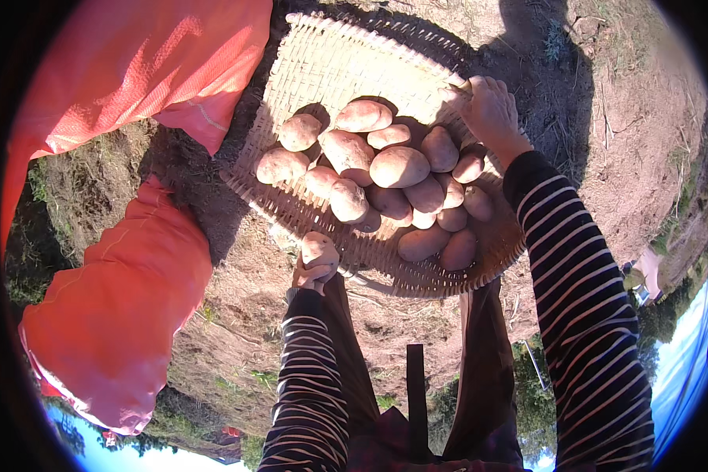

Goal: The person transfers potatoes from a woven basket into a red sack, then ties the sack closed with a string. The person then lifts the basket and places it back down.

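Observation:
A shallow woven basket is tilted in front of my legs with a heap of reddish-brown potatoes in it. The far right rim of the basket is gripped by my right hand, its fingers closed over the edge. At the near left rim, my left hand is wrapped round a single potato. Whether those fingers also touch the basket is hidden behind the potato.
Two orange-red woven sacks stand on the left, a large one at the far side and another nearer. Dry bare soil with sparse grass surrounds the basket. My shadow-like dark patch falls across the ground at far right.

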A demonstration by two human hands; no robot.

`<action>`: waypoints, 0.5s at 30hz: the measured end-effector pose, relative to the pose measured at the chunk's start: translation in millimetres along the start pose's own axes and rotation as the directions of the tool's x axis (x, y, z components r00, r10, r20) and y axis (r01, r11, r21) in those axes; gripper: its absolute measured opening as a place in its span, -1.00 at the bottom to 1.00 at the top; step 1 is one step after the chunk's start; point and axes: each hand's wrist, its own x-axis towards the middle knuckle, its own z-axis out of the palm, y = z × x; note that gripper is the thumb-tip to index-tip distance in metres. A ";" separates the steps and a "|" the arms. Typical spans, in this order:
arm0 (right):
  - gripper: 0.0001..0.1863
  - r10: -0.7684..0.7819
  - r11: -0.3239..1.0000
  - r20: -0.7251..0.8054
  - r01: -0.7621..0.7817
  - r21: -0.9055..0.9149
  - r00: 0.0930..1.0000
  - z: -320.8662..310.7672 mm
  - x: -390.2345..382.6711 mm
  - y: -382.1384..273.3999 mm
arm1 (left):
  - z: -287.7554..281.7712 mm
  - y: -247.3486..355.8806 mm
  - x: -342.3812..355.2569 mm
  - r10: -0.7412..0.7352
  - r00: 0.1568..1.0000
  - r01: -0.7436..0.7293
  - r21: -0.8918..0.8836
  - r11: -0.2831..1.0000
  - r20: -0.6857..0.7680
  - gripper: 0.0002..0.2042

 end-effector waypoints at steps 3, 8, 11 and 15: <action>-0.55 0.108 0.968 0.201 -0.148 0.201 0.974 -2.3 15.6 6.4 | 7.5 -1.2 12.5 -0.022 0.997 0.019 0.030 0.999 0.072 -0.29; -0.50 0.056 0.954 0.244 -0.124 0.273 0.968 -11.9 -2.2 14.8 | 20.4 -5.9 12.4 0.043 0.999 -0.045 0.077 0.996 0.024 -0.31; -0.45 0.116 0.944 0.189 -0.168 0.283 0.975 -24.6 -37.4 24.7 | 23.4 -19.2 1.2 0.137 0.990 -0.138 0.074 0.988 0.010 -0.33; -0.45 0.197 0.901 0.155 -0.241 0.361 0.968 -53.4 -88.9 53.0 | 20.4 -34.6 -16.8 0.242 0.970 -0.241 0.112 0.964 0.000 -0.35</action>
